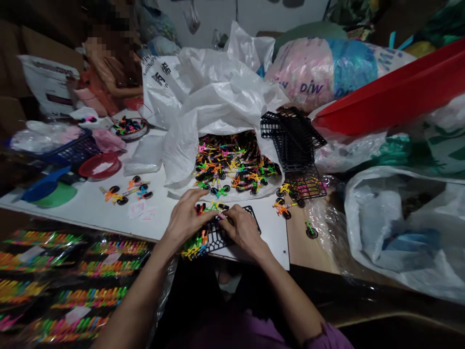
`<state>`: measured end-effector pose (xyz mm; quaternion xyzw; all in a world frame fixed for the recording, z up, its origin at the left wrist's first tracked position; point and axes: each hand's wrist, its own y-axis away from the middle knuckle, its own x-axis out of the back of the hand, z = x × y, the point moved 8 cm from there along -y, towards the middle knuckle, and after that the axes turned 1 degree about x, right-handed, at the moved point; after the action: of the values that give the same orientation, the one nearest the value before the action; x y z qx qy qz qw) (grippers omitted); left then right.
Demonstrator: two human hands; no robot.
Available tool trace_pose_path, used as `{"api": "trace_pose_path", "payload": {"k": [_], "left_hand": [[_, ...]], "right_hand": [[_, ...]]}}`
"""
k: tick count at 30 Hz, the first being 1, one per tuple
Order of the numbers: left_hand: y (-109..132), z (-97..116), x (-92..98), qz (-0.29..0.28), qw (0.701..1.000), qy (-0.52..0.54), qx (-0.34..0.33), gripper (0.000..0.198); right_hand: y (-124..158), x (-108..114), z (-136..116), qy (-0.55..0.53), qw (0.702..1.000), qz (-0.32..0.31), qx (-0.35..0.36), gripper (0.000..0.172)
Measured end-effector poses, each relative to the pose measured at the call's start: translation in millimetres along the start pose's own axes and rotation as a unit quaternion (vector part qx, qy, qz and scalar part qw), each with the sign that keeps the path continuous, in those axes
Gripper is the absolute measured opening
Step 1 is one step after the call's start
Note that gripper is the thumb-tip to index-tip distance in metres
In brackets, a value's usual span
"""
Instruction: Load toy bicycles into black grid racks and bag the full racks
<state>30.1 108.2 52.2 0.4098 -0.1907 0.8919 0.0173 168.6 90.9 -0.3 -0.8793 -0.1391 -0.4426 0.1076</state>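
Observation:
My left hand (187, 218) and my right hand (242, 229) rest close together on a black plastic grid tray (218, 236) at the near edge of the white table (90, 208). Both hands have bent fingers pinching at small colourful toy bicycles (210, 207) on the tray. A row of bright toy bicycles (194, 246) sits along the tray's left side. Just beyond my hands an open white sack (203, 106) spills a heap of toy bicycles (232, 165).
A stack of black grid trays (292, 138) stands right of the sack. Loose toy bicycles (127, 189) lie on the table's left. Packed bicycle trays in plastic wrap (65, 281) lie at the lower left. Another person (112, 63) sits at the far left. A red tub (392, 92) and plastic bags (407, 232) crowd the right.

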Motion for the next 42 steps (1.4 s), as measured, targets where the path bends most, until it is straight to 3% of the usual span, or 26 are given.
{"api": "trace_pose_path", "payload": {"k": [4,9,12,14,17,20,23,26,31,38,42], "left_hand": [[-11,18,-17.3,-0.104,0.987,0.124,0.007,0.021],[-8,39,-24.3,-0.123,0.973,0.190,0.036,0.024],[-7,36,-13.0,-0.101,0.982,0.147,0.057,0.023],[-5,24,6.0,-0.041,0.991,0.104,0.076,0.035],[7,1,25.5,0.016,0.997,0.015,0.079,0.034],[21,-9,7.9,-0.059,0.996,-0.067,0.021,0.023],[31,-9,-13.9,-0.103,0.988,-0.108,-0.045,0.020],[31,-8,-22.3,-0.104,0.985,-0.117,-0.068,0.019],[33,-4,-19.5,-0.076,0.991,-0.056,-0.092,0.020],[37,-6,-27.0,-0.047,0.992,-0.085,-0.082,0.020],[36,-6,-27.1,-0.046,0.992,-0.084,-0.076,0.021]], "right_hand": [[4,15,-13,-0.013,0.999,0.039,0.021,0.012],[7,20,-10,-0.060,0.998,0.031,0.009,0.011],[4,23,-7,-0.082,0.996,0.042,-0.020,0.013],[0,18,-3,-0.128,0.989,0.062,-0.029,0.018],[-7,-13,7,-0.205,0.976,0.057,-0.043,0.019],[-16,-52,20,-0.218,0.972,0.037,-0.075,0.012],[-24,-65,20,-0.201,0.976,0.052,-0.070,0.014],[-29,-67,9,-0.140,0.990,0.026,-0.017,0.010],[-23,-64,4,-0.050,0.997,-0.002,0.058,0.015],[-27,-66,0,-0.037,0.994,-0.046,0.095,0.011],[-31,-68,-2,-0.091,0.988,-0.044,0.113,0.009]]}}
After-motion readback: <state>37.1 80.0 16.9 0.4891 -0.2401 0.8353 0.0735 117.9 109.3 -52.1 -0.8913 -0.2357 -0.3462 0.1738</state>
